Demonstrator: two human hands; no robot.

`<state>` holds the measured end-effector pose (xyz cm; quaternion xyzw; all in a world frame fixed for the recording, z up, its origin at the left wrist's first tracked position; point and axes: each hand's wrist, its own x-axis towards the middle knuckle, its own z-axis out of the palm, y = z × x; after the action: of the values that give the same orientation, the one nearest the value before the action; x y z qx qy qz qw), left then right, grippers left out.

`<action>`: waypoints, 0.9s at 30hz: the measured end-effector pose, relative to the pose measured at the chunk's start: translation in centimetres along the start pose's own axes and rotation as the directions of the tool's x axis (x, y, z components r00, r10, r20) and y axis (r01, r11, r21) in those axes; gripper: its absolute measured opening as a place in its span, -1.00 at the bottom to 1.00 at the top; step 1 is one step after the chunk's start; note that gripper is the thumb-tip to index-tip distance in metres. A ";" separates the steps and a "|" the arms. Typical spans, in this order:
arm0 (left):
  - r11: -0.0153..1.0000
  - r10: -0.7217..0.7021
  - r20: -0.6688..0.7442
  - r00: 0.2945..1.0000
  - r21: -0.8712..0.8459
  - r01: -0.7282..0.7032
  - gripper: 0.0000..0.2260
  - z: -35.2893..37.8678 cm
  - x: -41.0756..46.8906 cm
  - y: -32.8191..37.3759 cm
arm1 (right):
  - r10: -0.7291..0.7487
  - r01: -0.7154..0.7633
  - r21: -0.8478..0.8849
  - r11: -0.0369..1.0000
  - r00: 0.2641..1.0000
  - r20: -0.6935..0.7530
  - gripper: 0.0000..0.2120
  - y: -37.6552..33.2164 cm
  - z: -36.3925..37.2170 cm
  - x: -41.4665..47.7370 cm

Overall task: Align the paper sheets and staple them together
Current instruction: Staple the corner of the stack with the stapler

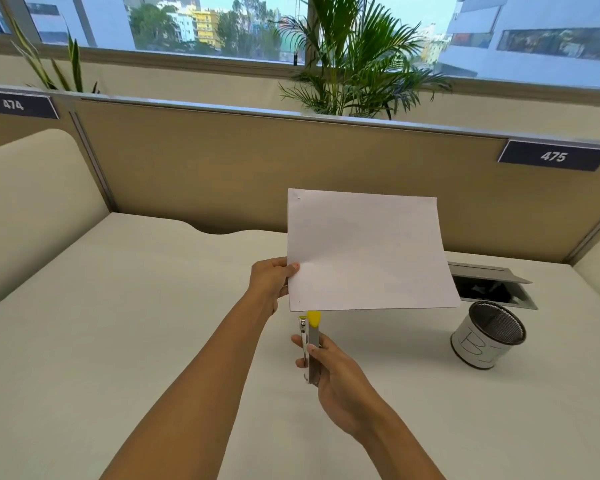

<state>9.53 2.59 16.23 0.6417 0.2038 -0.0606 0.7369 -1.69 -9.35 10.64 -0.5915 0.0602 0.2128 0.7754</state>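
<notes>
White paper sheets [368, 251] are held up in the air above the desk, long side across, edges lined up as one stack. My left hand [271, 278] pinches their left edge near the lower corner, thumb on the front. A small mark shows near the top left corner. My right hand [329, 368] grips a metal stapler [310, 344] with a yellow tip, pointing upward. The yellow tip sits just below the sheets' bottom edge, close to the lower left corner. The stapler does not overlap the paper.
A mesh pen cup [487, 336] wrapped in white paper stands on the cream desk [118, 323] at the right. Behind it is an open cable hatch [492, 285]. A beige partition [222, 174] closes the desk's far side, with plants and a window beyond.
</notes>
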 end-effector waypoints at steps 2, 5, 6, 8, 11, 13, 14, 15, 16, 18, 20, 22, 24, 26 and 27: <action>1.000 0.015 0.003 1.000 0.014 -0.015 -0.69 0.3 -0.5 0.0 | 0.002 -0.002 0.023 1.000 1.000 -0.003 -0.70 -0.3 0.0 -0.4; 0.999 0.039 0.004 0.999 0.028 -0.039 -0.69 0.7 -1.0 0.0 | 0.001 -0.001 0.036 0.999 1.000 -0.010 -0.68 -0.7 0.1 -0.8; 0.998 0.044 0.003 0.999 0.036 -0.044 -0.69 0.7 -1.1 0.0 | 0.001 0.000 0.034 0.999 1.000 -0.015 -0.67 -0.8 0.1 -0.9; 0.997 0.053 0.000 0.999 0.054 -0.052 -0.69 0.9 -1.4 -0.1 | -0.001 0.002 0.028 1.000 1.000 -0.030 -0.65 -1.1 0.3 -0.9; 0.995 0.066 -0.004 0.998 0.073 -0.066 -0.70 0.9 -1.8 -0.2 | 0.003 -0.002 0.016 1.000 0.998 -0.061 -0.60 -1.5 0.5 -0.7; 0.994 0.074 -0.004 0.997 0.076 -0.073 -0.70 0.8 -1.8 -0.3 | 0.005 -0.004 0.009 1.000 0.996 -0.088 -0.58 -1.7 0.7 -0.5; 0.994 0.077 -0.001 0.997 0.074 -0.077 -0.70 0.8 -1.7 -0.4 | 0.007 -0.006 0.006 1.000 0.994 -0.106 -0.57 -1.8 0.8 -0.4; 0.994 0.080 0.004 0.997 0.071 -0.080 -0.71 0.7 -1.7 -0.5 | 0.008 -0.008 0.002 1.000 0.992 -0.123 -0.57 -1.9 0.9 -0.2; 0.994 0.082 0.010 0.997 0.066 -0.083 -0.71 0.7 -1.6 -0.7 | 0.008 -0.008 0.000 1.000 0.991 -0.134 -0.57 -2.0 1.0 -0.1; 0.995 0.080 0.018 0.997 0.058 -0.081 -0.71 0.8 -1.7 -0.9 | 0.012 -0.010 0.014 1.000 0.989 -0.148 -0.59 -2.1 1.0 0.1; 0.995 0.076 0.021 0.997 0.055 -0.077 -0.70 0.8 -1.7 -1.1 | 0.024 -0.020 0.024 1.000 0.986 -0.167 -0.61 -2.1 1.1 0.2; 0.996 0.075 0.025 0.997 0.052 -0.076 -0.70 0.9 -1.6 -1.2 | 0.025 -0.023 0.012 1.000 0.982 -0.186 -0.62 -2.1 1.0 0.2; 0.995 0.076 0.027 0.997 0.058 -0.078 -0.70 0.9 -1.6 -1.4 | 0.015 -0.012 0.016 1.000 0.981 -0.193 -0.65 -2.1 1.0 0.3; 0.995 0.074 0.025 0.997 0.069 -0.076 -0.69 0.9 -1.5 -1.6 | 0.012 -0.008 0.023 1.000 0.979 -0.202 -0.70 -2.2 1.1 0.3; 0.995 0.072 0.025 0.997 0.071 -0.074 -0.69 0.9 -1.5 -1.6 | 0.015 -0.012 0.019 1.000 0.978 -0.207 -0.68 -2.4 1.2 0.3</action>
<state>7.81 1.21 15.38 0.6740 0.1697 -0.0478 0.7174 -0.66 -8.67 12.98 -0.6031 0.1463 0.1548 0.7687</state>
